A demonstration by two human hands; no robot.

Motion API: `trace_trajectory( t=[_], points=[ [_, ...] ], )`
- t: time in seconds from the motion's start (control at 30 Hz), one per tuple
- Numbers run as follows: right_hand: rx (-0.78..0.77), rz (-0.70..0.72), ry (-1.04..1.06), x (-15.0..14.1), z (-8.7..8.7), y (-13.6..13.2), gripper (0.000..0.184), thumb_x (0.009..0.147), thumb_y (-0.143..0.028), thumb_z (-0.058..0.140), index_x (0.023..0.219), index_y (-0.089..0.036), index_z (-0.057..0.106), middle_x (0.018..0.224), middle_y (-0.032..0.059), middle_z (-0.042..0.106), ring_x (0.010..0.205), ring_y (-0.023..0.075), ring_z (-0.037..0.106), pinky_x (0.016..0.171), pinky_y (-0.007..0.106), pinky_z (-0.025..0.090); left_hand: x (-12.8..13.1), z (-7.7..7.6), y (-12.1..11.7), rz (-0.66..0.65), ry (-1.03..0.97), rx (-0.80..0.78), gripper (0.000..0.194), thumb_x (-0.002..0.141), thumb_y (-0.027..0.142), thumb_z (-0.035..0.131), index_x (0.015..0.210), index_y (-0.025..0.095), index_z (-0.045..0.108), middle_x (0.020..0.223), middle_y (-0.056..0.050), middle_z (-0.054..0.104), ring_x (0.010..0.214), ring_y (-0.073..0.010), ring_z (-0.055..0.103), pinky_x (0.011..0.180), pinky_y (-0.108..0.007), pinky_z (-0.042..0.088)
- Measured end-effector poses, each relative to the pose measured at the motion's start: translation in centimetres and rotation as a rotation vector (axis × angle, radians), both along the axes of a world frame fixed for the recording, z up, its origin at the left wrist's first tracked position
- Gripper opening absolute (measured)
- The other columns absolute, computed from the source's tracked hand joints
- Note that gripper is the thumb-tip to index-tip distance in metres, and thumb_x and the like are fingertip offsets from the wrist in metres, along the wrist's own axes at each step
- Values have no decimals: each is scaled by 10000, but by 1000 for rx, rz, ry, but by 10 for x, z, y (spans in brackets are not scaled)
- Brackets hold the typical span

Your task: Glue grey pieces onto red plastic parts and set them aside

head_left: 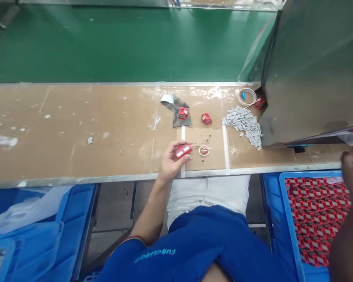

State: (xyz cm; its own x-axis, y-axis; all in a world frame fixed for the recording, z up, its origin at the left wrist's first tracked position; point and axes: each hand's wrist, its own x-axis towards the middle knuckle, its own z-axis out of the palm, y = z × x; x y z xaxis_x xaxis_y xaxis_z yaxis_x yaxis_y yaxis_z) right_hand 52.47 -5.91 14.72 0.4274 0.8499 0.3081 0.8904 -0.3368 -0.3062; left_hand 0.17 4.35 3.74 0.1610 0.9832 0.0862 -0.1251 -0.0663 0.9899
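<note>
My left hand (172, 159) rests near the front edge of the brown workbench (76, 129), its fingers closed on a small red part (184, 150). Just to its right sits a small round cap (204, 150). My right hand (351, 164) is at the far right edge, above a blue crate (275, 219) filled with several red parts (317, 211); its fingers are blurred and cut off. Two more red parts (182, 112) (206, 118) lie further back on the bench.
A heap of small grey pads (245, 122) lies beside a big grey metal housing (312, 70). A roll of tape (247, 96) stands behind the heap. A green conveyor belt (120, 43) runs along the back. Blue bins (32, 231) sit lower left.
</note>
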Motion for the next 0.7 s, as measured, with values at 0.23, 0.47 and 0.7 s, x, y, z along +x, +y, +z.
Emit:
trace_trajectory(
  t=[0.23, 0.47, 0.7],
  points=[
    [-171, 714, 451, -240, -30, 42, 395, 944, -426, 716, 1279, -219, 690, 1017, 92, 792, 800, 216, 739, 727, 367, 599, -1, -14, -30, -130, 146, 60, 410, 885, 358, 814, 1246, 176, 749, 1326, -156, 776, 1278, -273, 728, 1113, -427, 588],
    [-2, 536, 683, -299, -82, 81, 207, 932, -355, 691, 1011, -188, 786, 901, 68, 789, 729, 163, 692, 705, 306, 572, -8, -20, -36, -234, 62, 1, 450, 888, 406, 822, 1247, 154, 722, 1215, -160, 811, 1002, -224, 808, 840, -302, 663],
    [226, 553, 659, -311, -86, 85, 153, 954, -342, 690, 887, -221, 757, 884, 59, 761, 825, 189, 697, 748, 340, 566, -7, -19, -33, -257, 13, -14, 459, 866, 411, 842, 1234, 164, 722, 1214, -160, 817, 1052, -246, 814, 881, -333, 671]
  ],
)
